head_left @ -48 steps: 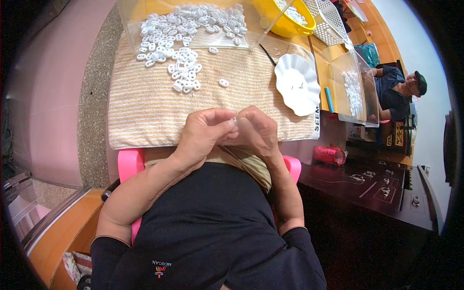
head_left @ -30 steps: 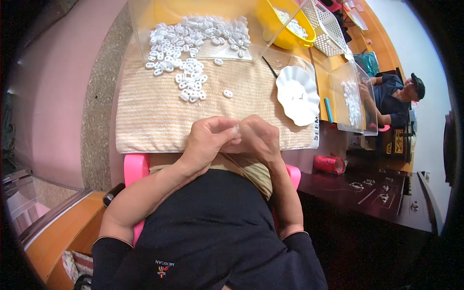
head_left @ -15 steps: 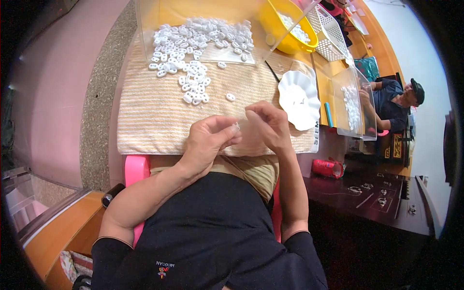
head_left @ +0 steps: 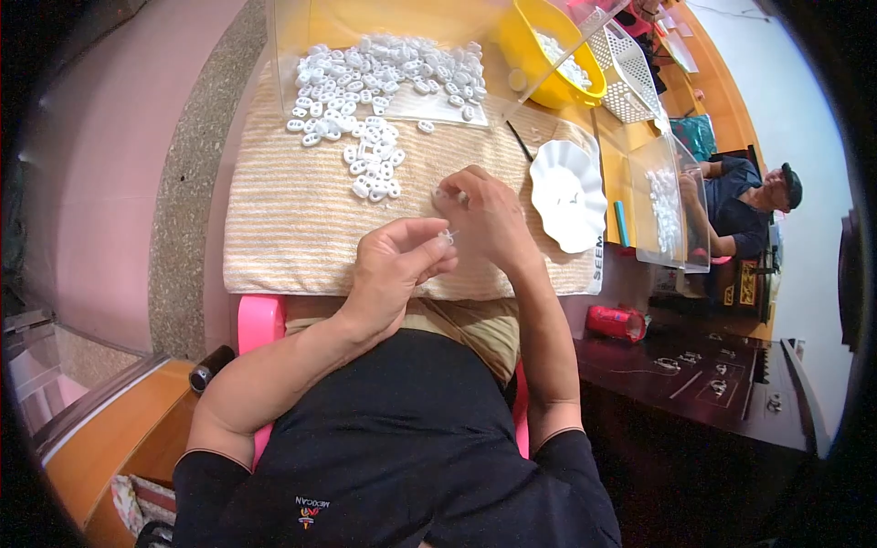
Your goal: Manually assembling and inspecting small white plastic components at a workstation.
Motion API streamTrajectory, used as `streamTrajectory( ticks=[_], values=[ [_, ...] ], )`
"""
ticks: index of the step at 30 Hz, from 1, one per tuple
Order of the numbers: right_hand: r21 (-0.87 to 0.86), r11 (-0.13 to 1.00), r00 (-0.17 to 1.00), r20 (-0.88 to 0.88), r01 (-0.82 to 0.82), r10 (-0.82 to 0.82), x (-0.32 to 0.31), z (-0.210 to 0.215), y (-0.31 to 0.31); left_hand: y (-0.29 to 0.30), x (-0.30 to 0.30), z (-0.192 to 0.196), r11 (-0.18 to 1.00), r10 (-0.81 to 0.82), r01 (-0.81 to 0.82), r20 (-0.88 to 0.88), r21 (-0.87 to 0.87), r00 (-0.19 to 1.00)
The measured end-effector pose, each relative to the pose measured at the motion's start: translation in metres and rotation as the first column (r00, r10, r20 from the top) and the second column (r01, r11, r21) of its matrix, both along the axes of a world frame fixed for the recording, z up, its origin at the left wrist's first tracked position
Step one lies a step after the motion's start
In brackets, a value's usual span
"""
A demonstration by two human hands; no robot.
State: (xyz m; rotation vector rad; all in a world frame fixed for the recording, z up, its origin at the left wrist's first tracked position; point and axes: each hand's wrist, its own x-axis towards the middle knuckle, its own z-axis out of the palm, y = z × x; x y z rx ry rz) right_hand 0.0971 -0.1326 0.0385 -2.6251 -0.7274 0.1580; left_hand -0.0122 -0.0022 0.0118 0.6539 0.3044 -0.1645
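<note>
My left hand hovers over the near edge of a striped beige towel, pinching a small white plastic piece between thumb and fingertips. Just beyond it, my right hand reaches onto the towel with its fingertips on a loose white piece. Several small white oval pieces lie in a heap further out on the towel, and more spill from a clear tray at the far edge.
A white scalloped dish sits right of my right hand. Beyond are a yellow bowl, a white basket and a clear box of white pieces. Another person sits at the right. A pink stool edge shows below.
My hands were joined together near my lap; the right hand has moved forward onto the towel toward the loose pieces, while the left stays back holding its piece.
</note>
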Motion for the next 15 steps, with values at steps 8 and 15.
streamTrajectory(
  ticks=[8, 15],
  values=[
    [0.083, 0.995, 0.998, 0.036, -0.052, 0.049, -0.004, -0.003, -0.006, 0.000, -0.001, 0.001, 1.000, 0.011, -0.011, -0.026, 0.017, 1.000],
    [0.008, 0.989, 0.981, 0.125, -0.148, 0.146, 0.001, 0.002, -0.014, 0.000, -0.001, 0.001, 1.000, 0.025, -0.025, -0.010, -0.003, 1.000]
  ],
)
